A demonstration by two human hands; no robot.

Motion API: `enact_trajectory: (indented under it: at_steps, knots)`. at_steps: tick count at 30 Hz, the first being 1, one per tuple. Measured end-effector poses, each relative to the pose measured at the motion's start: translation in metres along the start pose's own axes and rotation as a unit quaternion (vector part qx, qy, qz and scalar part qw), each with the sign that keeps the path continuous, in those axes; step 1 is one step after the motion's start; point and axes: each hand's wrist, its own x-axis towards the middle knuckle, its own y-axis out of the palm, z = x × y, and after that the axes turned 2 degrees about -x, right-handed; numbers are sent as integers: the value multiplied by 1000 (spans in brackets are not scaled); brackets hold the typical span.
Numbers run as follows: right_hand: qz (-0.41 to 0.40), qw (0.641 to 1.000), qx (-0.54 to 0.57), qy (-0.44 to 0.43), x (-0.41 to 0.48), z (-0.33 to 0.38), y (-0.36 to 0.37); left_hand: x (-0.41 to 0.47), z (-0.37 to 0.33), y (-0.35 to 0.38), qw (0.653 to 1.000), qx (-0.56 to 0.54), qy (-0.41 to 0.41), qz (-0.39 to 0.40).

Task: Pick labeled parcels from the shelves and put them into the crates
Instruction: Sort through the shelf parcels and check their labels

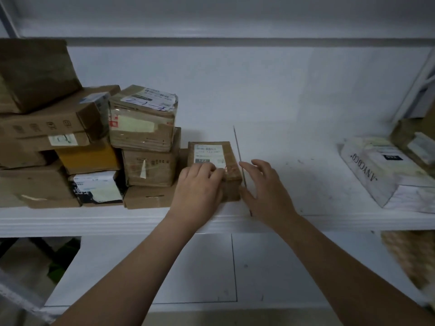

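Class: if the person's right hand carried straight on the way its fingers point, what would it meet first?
The right hand likely brushes the right side of the small labeled parcel; missing that, the back wall. Depth unclear.

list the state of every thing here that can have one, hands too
small labeled parcel: lying flat on the shelf, label up
left hand: fingers curled over the parcel's near top edge, holding it
right hand: open, fingers spread, beside the parcel's right side; contact unclear
parcel stack: piled at left, untouched
white parcel: lying at right, untouched
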Motion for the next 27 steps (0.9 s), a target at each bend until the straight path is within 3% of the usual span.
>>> enact_trajectory:
  at_steps: [9,20,27]
  knots:
    - [-133,987,-66,65,-36,-68,-77,46,-79,21,994,-87,72,-5]
    - [-262,947,-153,105,-101,-168,-220,113,-252,35,954,-256,152,-20]
    - [-239,943,-141,181,-117,-222,-271,170,-339,24,945,-285,154,-33]
